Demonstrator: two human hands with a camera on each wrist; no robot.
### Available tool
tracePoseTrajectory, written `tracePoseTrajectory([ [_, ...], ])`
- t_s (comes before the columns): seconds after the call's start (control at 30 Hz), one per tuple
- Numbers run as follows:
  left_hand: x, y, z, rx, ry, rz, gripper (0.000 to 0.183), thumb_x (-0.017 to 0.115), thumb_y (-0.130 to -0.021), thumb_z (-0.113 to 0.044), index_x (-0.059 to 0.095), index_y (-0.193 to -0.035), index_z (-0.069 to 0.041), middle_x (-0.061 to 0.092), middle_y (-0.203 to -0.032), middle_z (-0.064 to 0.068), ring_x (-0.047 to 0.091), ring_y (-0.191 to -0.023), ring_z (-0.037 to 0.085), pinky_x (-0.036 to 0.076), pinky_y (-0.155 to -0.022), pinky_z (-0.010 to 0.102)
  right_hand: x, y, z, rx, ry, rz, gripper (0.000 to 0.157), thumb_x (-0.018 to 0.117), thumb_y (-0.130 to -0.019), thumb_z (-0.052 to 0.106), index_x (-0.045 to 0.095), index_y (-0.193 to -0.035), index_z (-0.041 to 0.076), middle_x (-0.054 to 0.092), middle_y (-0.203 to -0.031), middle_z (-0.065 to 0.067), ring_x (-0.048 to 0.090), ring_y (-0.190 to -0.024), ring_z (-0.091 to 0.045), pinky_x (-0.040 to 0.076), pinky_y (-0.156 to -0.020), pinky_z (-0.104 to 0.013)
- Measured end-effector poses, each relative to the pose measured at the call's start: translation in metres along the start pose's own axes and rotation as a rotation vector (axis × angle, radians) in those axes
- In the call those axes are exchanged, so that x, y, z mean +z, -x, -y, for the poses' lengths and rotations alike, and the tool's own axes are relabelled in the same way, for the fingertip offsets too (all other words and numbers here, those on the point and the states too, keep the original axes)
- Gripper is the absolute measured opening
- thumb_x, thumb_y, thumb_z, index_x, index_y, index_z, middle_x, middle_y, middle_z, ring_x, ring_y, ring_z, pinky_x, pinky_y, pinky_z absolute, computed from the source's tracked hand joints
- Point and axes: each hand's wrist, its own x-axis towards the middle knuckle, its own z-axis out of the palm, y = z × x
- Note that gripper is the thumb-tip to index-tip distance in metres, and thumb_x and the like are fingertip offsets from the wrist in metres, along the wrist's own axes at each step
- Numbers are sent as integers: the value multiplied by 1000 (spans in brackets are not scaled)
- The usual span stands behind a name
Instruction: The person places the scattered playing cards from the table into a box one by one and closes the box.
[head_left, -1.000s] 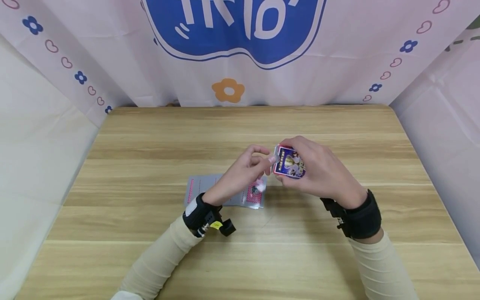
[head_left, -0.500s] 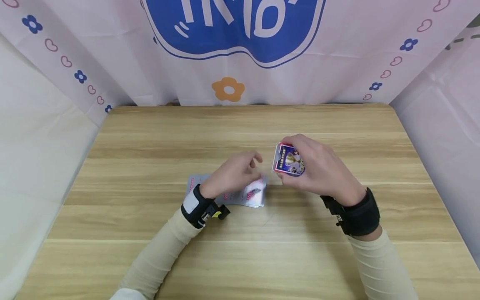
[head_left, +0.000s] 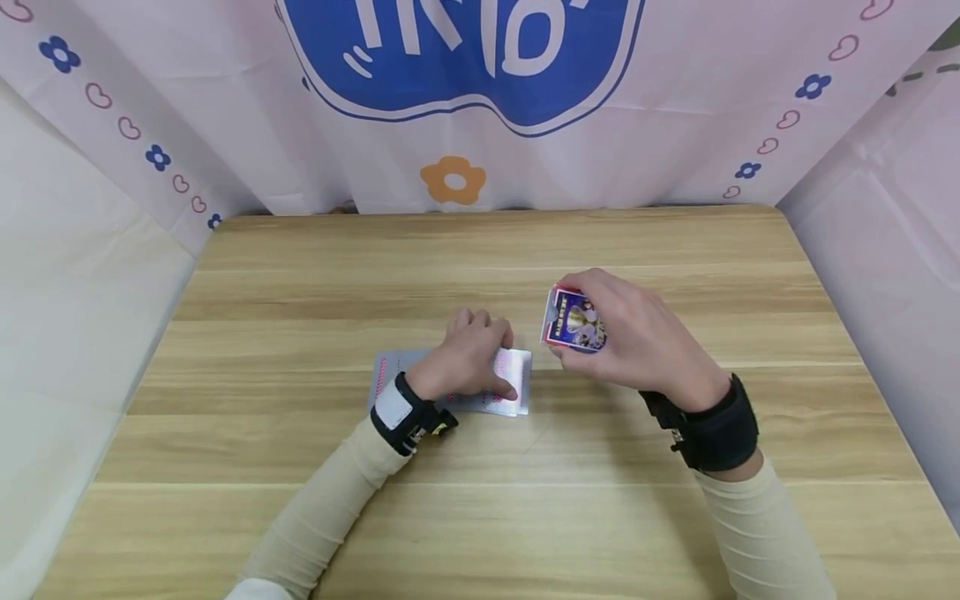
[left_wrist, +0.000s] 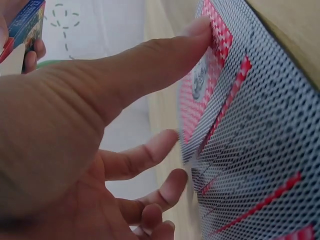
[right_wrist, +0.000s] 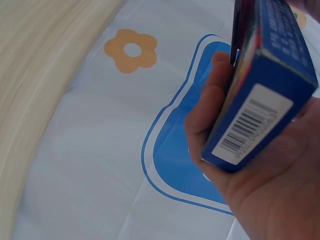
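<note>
A row of overlapping silver-grey playing cards [head_left: 519, 375] with red checkered patterns lies on the table. My left hand [head_left: 467, 358] reaches over the row's right part, its thumb and fingers spread across a card. In the left wrist view the thumb tip [left_wrist: 202, 27] is at one edge of the card [left_wrist: 205, 75] and the fingertips are by the other edge. My right hand [head_left: 637, 333] grips a small blue card box [head_left: 577, 321] above the table, its flap end facing left. A barcode shows on the box [right_wrist: 252, 125] in the right wrist view.
The wooden table [head_left: 337, 533] runs back to a white printed curtain [head_left: 240, 125]. White cloth [head_left: 82, 275] hangs on the left side, and another sheet [head_left: 892, 225] on the right. Both wrists wear black camera straps.
My left hand has left the box's open end, moved left and down, and come over the cards with its fingers spreading. The right hand keeps holding the box in nearly the same place.
</note>
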Motion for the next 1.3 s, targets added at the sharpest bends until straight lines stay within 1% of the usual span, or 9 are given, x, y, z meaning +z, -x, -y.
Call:
tracePoseTrajectory([
  [0.17, 0, 1, -2, 8, 28, -4, 61, 96, -75, -42, 57, -112, -15, 51, -115, 7, 34, -115, 29, 35, -91, 39, 0, -1, 0, -2, 2, 4, 65, 86, -81, 36, 59, -132, 5, 69, -116, -6, 65, -91, -17, 58, -75, -35],
  [0.37, -2, 2, -2, 57, 14, 13, 45, 92, -82, -37, 73, -117, -15, 55, -115, 5, 37, -112, 27, 35, -90, 38, 0, -1, 0, -13, 5, -2, 64, 87, -81, 36, 60, -131, 6, 69, -113, -4, 65, -89, -15, 57, -73, -33],
  [0.53, -9, 5, -4, 141, 22, 33, 21, 86, -88, -30, 74, -94, -14, 63, -89, 0, 51, -90, 20, 38, -82, 32, 0, -1, 0, -6, 5, 2, 64, 87, -81, 36, 60, -131, 6, 69, -112, -4, 65, -88, -15, 56, -73, -33],
  [0.67, -17, 11, -7, 158, 104, 96, 20, 79, -96, -26, 66, -84, -15, 59, -71, -3, 53, -65, 11, 41, -62, 26, 0, -1, 0, -5, 2, 5, 63, 87, -81, 35, 61, -131, 7, 69, -112, -3, 64, -88, -15, 56, -72, -32],
  [0.77, -23, 16, -10, 178, 113, 101, 22, 76, -98, -27, 65, -84, -15, 55, -69, -5, 51, -62, 9, 39, -59, 25, 0, -1, 0, -9, 5, 6, 63, 87, -81, 35, 61, -131, 7, 69, -112, -3, 64, -88, -14, 56, -72, -32],
  [0.9, -29, 21, -13, 195, 171, 19, 22, 75, -99, -27, 63, -88, -13, 49, -70, -5, 48, -60, 9, 38, -57, 25, 0, 0, 0, -15, 13, -2, 63, 86, -81, 36, 61, -131, 6, 69, -111, -3, 64, -87, -15, 56, -72, -32],
  [1.0, -36, 26, -15, 156, 318, -63, 19, 75, -99, -27, 67, -109, -13, 48, -69, -5, 46, -57, 10, 36, -54, 25, 1, 1, -1, -21, 15, -11, 62, 86, -81, 35, 61, -130, 6, 68, -109, -4, 64, -86, -15, 56, -71, -33],
  [1.13, -44, 31, -16, 109, 513, -212, 43, 76, -99, -28, 57, -136, -15, 52, -68, -2, 45, -53, 11, 35, -50, 25, 0, 1, -1, -20, 14, -8, 62, 86, -81, 35, 61, -130, 5, 69, -110, -5, 64, -87, -16, 56, -71, -33],
  [1.3, -49, 34, -13, 138, 701, -379, 46, 75, -99, -21, 51, -137, -12, 66, -89, 4, 61, -62, 15, 52, -58, 26, -1, 0, -2, -1, 13, 5, 64, 87, -81, 35, 60, -131, 5, 69, -113, -6, 65, -88, -17, 57, -72, -33],
])
